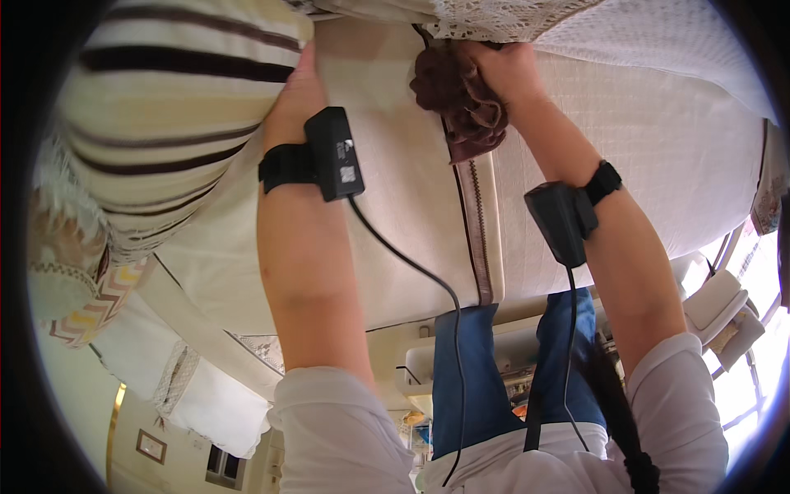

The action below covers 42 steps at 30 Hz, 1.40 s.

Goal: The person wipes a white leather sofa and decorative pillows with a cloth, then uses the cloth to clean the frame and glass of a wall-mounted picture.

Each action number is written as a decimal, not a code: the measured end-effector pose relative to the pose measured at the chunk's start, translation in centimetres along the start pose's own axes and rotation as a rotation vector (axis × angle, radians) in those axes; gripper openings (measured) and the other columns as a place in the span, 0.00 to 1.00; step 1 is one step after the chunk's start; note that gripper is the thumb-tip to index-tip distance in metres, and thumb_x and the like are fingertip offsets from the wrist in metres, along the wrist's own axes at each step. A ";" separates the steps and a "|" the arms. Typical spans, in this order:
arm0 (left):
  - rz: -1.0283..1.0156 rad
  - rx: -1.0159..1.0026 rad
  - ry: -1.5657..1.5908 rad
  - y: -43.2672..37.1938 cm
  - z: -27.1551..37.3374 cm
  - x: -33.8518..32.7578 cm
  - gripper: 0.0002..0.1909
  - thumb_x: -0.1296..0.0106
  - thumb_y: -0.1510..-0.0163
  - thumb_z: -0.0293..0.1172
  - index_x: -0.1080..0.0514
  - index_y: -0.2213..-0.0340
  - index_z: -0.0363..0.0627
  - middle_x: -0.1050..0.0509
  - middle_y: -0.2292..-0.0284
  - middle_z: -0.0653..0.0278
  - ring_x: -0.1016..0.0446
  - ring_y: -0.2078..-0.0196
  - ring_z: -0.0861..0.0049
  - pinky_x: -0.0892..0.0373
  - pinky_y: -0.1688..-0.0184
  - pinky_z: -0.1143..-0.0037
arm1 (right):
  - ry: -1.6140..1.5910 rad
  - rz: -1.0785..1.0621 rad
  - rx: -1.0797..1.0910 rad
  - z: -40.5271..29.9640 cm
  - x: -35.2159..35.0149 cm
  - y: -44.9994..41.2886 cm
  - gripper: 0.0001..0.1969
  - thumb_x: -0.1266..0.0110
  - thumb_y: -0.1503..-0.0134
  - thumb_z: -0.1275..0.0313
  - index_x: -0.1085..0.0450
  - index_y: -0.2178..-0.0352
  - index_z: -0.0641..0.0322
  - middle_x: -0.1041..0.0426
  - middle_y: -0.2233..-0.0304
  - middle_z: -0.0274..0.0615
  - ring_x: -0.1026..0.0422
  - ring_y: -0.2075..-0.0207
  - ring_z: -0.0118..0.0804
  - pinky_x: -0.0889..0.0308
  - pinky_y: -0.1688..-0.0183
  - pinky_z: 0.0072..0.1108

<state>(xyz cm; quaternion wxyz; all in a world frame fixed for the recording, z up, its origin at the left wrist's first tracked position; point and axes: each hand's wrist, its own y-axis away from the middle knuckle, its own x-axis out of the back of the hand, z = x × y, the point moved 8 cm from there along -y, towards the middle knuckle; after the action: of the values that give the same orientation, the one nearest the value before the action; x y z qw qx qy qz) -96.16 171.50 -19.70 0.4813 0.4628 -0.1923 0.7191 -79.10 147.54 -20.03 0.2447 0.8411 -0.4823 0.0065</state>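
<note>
My right hand point(506, 71) grips a bunched dark brown cloth point(463, 102) against a cream-covered piece of furniture point(395, 185), just below the edge of a lace cloth point(494, 18). The upper part of that hand meets the lace edge, so some fingers are hidden. A brown trim band with zigzag stitching point(478, 228) runs along the cream cover below the brown cloth. My left hand point(305, 71) is beside a cream fabric with dark brown stripes point(185, 111). Its fingers lie behind the fabric's edge and cannot be seen.
Black devices with cables are strapped to my left wrist point(336, 154) and right wrist point(558, 222). A chevron-patterned fabric point(102, 302) lies at the left. A white chair point(716, 302) stands by the bright window at right. A shelf with items point(515, 383) shows behind my legs.
</note>
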 end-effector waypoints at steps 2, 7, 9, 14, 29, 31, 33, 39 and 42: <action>0.028 -0.026 -0.008 -0.4 0.5 0.2 0.29 0.51 0.46 0.31 0.40 0.43 0.42 0.42 0.39 0.56 0.47 0.36 0.59 0.49 0.36 0.64 | 0.026 0.027 0.289 -0.6 1.5 -1.9 0.18 0.36 0.55 0.71 0.26 0.62 0.69 0.23 0.67 0.41 0.27 0.66 0.33 0.32 0.62 0.23; 0.144 -0.035 -0.087 1.5 1.5 0.1 0.29 0.51 0.47 0.31 0.39 0.43 0.42 0.41 0.40 0.56 0.45 0.37 0.57 0.48 0.37 0.63 | 0.124 0.059 0.206 2.9 1.2 -3.9 0.17 0.39 0.55 0.72 0.26 0.60 0.63 0.23 0.63 0.41 0.27 0.61 0.39 0.33 0.57 0.26; 0.206 -0.081 -0.063 0.8 4.7 -1.5 0.28 0.51 0.47 0.31 0.38 0.43 0.41 0.40 0.40 0.56 0.45 0.37 0.57 0.48 0.38 0.63 | 0.782 0.074 0.831 3.5 3.5 -6.1 0.16 0.42 0.51 0.70 0.26 0.59 0.59 0.23 0.60 0.40 0.27 0.58 0.41 0.33 0.54 0.28; 0.265 -0.027 -0.082 6.0 3.8 -1.2 0.28 0.50 0.47 0.31 0.38 0.44 0.41 0.39 0.41 0.55 0.43 0.38 0.56 0.46 0.39 0.62 | 0.372 -0.116 0.091 2.3 -1.0 -4.1 0.15 0.47 0.46 0.66 0.26 0.58 0.58 0.24 0.62 0.40 0.26 0.61 0.37 0.31 0.57 0.27; 0.587 0.204 -0.349 16.6 4.3 1.5 0.23 0.50 0.51 0.37 0.30 0.54 0.37 0.29 0.52 0.49 0.32 0.49 0.55 0.44 0.42 0.56 | 0.102 -0.937 -0.538 4.6 -2.1 11.3 0.13 0.47 0.42 0.63 0.28 0.65 0.64 0.25 0.65 0.36 0.28 0.63 0.31 0.32 0.58 0.23; 0.360 0.052 -0.112 20.1 10.8 -6.7 0.30 0.57 0.46 0.27 0.44 0.42 0.34 0.42 0.40 0.46 0.46 0.36 0.56 0.51 0.36 0.59 | 0.398 -0.794 -0.546 7.5 -0.5 13.9 0.12 0.46 0.42 0.64 0.27 0.66 0.64 0.24 0.68 0.37 0.27 0.64 0.31 0.32 0.57 0.23; 0.241 0.196 0.267 23.3 15.2 -9.4 0.34 0.55 0.47 0.27 0.48 0.40 0.35 0.51 0.37 0.46 0.54 0.33 0.53 0.54 0.35 0.59 | 0.351 -0.726 -0.491 6.6 -0.1 15.4 0.12 0.45 0.43 0.65 0.27 0.65 0.64 0.24 0.67 0.37 0.27 0.64 0.31 0.32 0.57 0.23; 0.256 0.170 0.145 30.5 13.3 -9.4 0.33 0.50 0.50 0.31 0.43 0.42 0.35 0.46 0.38 0.47 0.50 0.34 0.56 0.52 0.36 0.58 | 0.418 -0.734 -0.509 11.1 3.1 21.1 0.16 0.40 0.47 0.67 0.27 0.61 0.68 0.24 0.67 0.39 0.27 0.66 0.30 0.31 0.63 0.23; 0.200 0.040 0.254 32.2 14.8 -9.4 0.32 0.50 0.49 0.31 0.41 0.43 0.35 0.43 0.40 0.47 0.47 0.35 0.58 0.51 0.36 0.58 | 0.434 -0.537 -0.574 13.2 4.6 22.8 0.13 0.41 0.47 0.67 0.27 0.65 0.68 0.26 0.73 0.35 0.30 0.73 0.26 0.34 0.70 0.21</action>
<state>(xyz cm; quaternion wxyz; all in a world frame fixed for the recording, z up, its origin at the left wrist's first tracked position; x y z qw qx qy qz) -116.03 141.10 -14.86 0.4184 0.3560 -0.1607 0.8200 -98.19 128.85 -21.21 0.5566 0.8137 -0.1669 -0.0151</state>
